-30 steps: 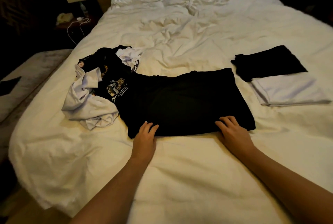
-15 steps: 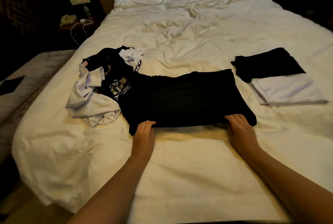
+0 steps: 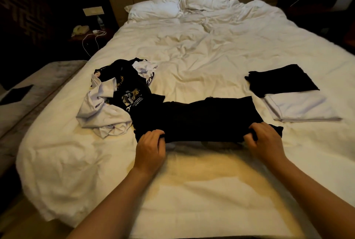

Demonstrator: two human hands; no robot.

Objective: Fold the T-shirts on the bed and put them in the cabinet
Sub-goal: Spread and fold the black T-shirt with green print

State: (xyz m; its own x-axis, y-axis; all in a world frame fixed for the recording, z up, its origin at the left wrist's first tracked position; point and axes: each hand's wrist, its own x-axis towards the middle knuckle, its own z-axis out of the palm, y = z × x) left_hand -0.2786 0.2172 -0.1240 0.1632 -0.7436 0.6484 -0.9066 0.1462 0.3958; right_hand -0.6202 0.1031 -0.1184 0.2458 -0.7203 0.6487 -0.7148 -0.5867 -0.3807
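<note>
A black T-shirt (image 3: 201, 117) lies spread across the white bed (image 3: 192, 56) in front of me. My left hand (image 3: 150, 148) grips its near edge at the left, and my right hand (image 3: 266, 142) grips the near edge at the right; that edge is lifted off the sheet. To the left sits a heap of unfolded shirts (image 3: 115, 100), white and black with prints. At the right lie two folded shirts, a black one (image 3: 280, 80) behind a white one (image 3: 299, 108).
Two white pillows (image 3: 178, 6) rest against the padded headboard. A dark nightstand (image 3: 90, 34) with a white cable and small items stands left of the bed. A grey bench or rug (image 3: 28, 92) runs along the left side.
Both hands went from lying flat on the black shirt's near edge to closing on it and raising it slightly. The view tilted up toward the headboard.
</note>
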